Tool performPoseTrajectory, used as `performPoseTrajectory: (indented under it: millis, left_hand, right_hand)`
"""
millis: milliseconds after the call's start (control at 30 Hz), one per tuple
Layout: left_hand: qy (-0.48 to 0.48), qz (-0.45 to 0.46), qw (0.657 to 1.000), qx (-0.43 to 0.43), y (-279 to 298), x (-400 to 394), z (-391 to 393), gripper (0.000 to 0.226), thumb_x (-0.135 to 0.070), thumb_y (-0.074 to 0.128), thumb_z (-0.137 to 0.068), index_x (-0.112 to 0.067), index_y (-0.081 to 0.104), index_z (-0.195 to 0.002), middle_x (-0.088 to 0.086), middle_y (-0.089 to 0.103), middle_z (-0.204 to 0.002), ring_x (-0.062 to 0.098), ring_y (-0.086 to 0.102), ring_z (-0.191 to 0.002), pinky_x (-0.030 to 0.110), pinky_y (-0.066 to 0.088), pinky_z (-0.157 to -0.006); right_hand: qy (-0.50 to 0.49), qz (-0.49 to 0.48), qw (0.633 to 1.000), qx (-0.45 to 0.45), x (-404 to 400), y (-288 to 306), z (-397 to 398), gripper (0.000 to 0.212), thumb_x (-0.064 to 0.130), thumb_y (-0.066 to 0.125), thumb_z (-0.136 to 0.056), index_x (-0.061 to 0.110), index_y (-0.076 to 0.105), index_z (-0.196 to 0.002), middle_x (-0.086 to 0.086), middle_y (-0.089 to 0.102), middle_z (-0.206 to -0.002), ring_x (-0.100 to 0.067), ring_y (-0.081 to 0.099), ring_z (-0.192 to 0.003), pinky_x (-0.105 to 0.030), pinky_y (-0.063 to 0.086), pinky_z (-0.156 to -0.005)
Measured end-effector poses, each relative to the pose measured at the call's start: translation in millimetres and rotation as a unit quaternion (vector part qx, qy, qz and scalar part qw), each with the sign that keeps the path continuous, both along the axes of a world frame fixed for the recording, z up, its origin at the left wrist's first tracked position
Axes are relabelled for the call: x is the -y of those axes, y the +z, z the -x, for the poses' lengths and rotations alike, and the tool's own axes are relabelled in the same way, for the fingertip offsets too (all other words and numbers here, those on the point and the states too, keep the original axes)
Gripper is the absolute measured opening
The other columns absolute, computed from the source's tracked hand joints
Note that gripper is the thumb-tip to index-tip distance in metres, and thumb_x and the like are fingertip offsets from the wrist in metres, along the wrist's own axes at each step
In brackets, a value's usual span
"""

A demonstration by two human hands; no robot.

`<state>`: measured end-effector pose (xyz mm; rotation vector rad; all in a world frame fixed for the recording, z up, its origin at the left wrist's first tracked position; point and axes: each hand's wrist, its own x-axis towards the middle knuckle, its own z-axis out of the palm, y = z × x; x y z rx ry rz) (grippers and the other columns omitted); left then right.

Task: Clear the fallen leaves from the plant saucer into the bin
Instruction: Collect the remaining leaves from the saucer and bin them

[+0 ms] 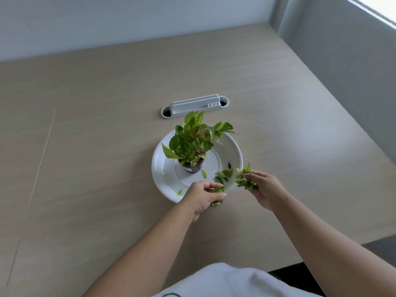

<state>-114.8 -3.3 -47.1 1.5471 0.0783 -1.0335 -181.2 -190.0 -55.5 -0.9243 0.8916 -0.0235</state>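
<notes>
Green, thin and limp, a few leaves [217,190] are pinched between thumb and fingers of the left hand [203,198] at the near rim of the saucer [234,146], and a fuller bunch [244,181] is gripped in the curled right hand [265,189] just beside that rim. Such light scraps could be shed from either loose clutch on the way to the bin, which is not seen. Several leaves [204,173] are left on the glossy white dish, smooth and shallow with a raised rim. The small dark pot [191,168] could be tipped by a careless reach. Beyond, a grey cable tray [194,106] is set in the matt wood-grain desk [96,146].
</notes>
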Motion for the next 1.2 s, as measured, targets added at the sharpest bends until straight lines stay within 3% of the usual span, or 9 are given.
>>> performPoseTrajectory:
  millis: [267,467,633,833,967,1067,1200]
  left_hand:
    - [-0.078,0.007,0.997,-0.018,4.7,74.2,44.5,0.018,0.008,0.070,-0.080,-0.009,0.065,-0.081,0.005,0.063,-0.075,0.009,0.064,-0.064,0.015,0.055,-0.056]
    - [-0.163,-0.021,0.986,-0.018,-5.0,155.3,110.2,0.018,0.009,0.069,-0.080,-0.007,0.063,-0.079,0.010,0.062,-0.076,0.014,0.060,-0.065,0.016,0.054,-0.053]
    - [-0.263,-0.040,0.964,0.000,-9.1,216.0,175.1,0.016,0.006,0.073,-0.078,-0.007,0.063,-0.079,0.010,0.063,-0.076,0.014,0.061,-0.066,0.017,0.052,-0.054]
    - [-0.349,-0.068,0.935,0.008,-25.8,262.8,245.0,0.012,0.001,0.074,-0.080,-0.007,0.065,-0.083,0.006,0.064,-0.075,0.013,0.062,-0.064,0.020,0.054,-0.059]
    - [-0.413,-0.117,0.903,0.025,-47.7,277.5,277.0,0.011,-0.003,0.073,-0.082,-0.006,0.065,-0.088,0.007,0.065,-0.079,0.014,0.063,-0.067,0.026,0.058,-0.072]
    - [-0.423,-0.156,0.891,0.045,-68.8,287.7,284.9,0.010,-0.008,0.073,-0.081,-0.008,0.065,-0.087,0.009,0.067,-0.084,0.018,0.066,-0.075,0.035,0.060,-0.082]
    - [-0.443,-0.189,0.873,0.075,-92.4,297.7,296.4,0.013,-0.013,0.071,-0.082,-0.009,0.067,-0.093,0.006,0.068,-0.081,0.018,0.067,-0.075,0.034,0.061,-0.079]
  right_hand:
    - [-0.098,-0.040,0.994,0.030,49.7,13.6,68.1,0.012,-0.010,0.058,-0.084,0.000,0.065,-0.085,-0.007,0.073,-0.065,-0.014,0.070,-0.057,-0.018,0.054,-0.051]
    - [-0.189,-0.030,0.981,0.022,104.9,9.7,162.4,0.013,-0.008,0.061,-0.082,0.003,0.066,-0.085,-0.005,0.073,-0.064,-0.014,0.070,-0.057,-0.018,0.052,-0.052]
    - [-0.278,-0.019,0.960,-0.017,140.3,-6.6,250.8,0.013,-0.009,0.065,-0.079,0.002,0.066,-0.085,-0.007,0.073,-0.065,-0.017,0.070,-0.058,-0.022,0.056,-0.055]
    - [-0.333,-0.007,0.937,-0.107,162.7,-38.9,331.4,0.017,-0.009,0.070,-0.075,0.000,0.068,-0.090,-0.016,0.070,-0.081,-0.024,0.067,-0.071,-0.034,0.057,-0.072]
    - [-0.354,-0.011,0.921,-0.160,175.5,-66.5,363.8,0.016,-0.011,0.068,-0.076,0.004,0.067,-0.080,-0.014,0.068,-0.079,-0.023,0.065,-0.069,-0.030,0.054,-0.060]
    - [-0.357,-0.018,0.915,-0.189,184.3,-92.0,376.4,0.015,-0.009,0.070,-0.075,0.003,0.069,-0.084,-0.014,0.070,-0.081,-0.023,0.067,-0.069,-0.029,0.053,-0.057]
    - [-0.355,-0.023,0.905,-0.233,185.8,-124.7,386.1,0.015,-0.006,0.072,-0.075,0.006,0.070,-0.084,-0.012,0.070,-0.081,-0.022,0.068,-0.069,-0.027,0.052,-0.056]
